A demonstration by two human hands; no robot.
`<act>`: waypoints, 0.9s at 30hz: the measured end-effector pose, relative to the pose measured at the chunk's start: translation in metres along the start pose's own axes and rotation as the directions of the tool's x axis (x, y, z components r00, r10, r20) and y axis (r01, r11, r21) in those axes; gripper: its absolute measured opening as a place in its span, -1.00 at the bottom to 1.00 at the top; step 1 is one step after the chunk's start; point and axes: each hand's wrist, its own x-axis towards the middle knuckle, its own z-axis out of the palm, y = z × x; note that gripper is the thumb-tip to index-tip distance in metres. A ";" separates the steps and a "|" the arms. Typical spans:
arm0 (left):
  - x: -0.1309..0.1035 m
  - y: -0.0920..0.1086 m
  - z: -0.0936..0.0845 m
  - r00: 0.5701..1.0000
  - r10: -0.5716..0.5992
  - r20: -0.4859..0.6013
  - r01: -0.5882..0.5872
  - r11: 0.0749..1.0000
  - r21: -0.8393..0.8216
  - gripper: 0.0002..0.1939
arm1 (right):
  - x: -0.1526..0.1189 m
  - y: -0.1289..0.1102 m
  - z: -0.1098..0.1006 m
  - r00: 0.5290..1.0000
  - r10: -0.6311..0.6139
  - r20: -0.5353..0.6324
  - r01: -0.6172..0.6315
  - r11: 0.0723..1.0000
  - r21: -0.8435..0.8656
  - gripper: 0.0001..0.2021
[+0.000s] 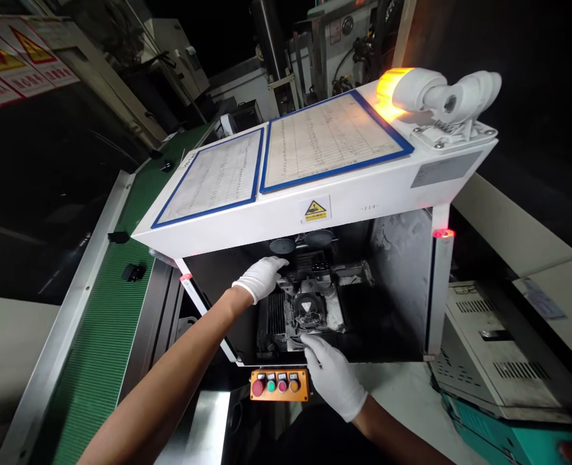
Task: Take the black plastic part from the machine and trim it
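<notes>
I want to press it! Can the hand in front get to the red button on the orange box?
Probably yes. The right hand is just beside the orange box, and nothing lies between it and the red button.

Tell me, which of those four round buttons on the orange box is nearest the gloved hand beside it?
The yellow button, rightmost on the orange box, lies closest to the right hand; the red, green and second red ones sit farther left.

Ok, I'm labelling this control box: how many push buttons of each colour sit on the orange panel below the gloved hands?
Orange panel buttons:
Red button: 1
Green button: 1
Dark red button: 1
Amber button: 1
Total: 4
</notes>
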 end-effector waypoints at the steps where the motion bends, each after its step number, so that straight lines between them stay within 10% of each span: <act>1: 0.000 0.001 0.001 1.000 0.009 0.007 -0.009 1.000 0.015 -0.51 | -0.006 0.004 -0.002 0.999 0.030 0.044 -0.030 1.000 -0.006 -0.61; 10: -0.012 0.003 0.027 0.998 0.018 -0.064 -0.009 0.990 0.138 -0.57 | -0.040 0.018 -0.006 0.921 0.156 0.357 -0.118 0.985 -0.126 -0.64; 23: -0.013 0.029 0.049 0.955 -0.203 -0.215 0.239 0.959 0.154 -0.62 | -0.074 0.025 0.033 0.593 0.129 0.795 0.210 0.928 -0.308 -0.85; 27: -0.011 0.031 0.056 0.945 -0.216 -0.246 0.251 0.960 0.121 -0.63 | -0.080 0.024 0.040 0.562 0.176 0.808 0.211 0.914 -0.346 -0.84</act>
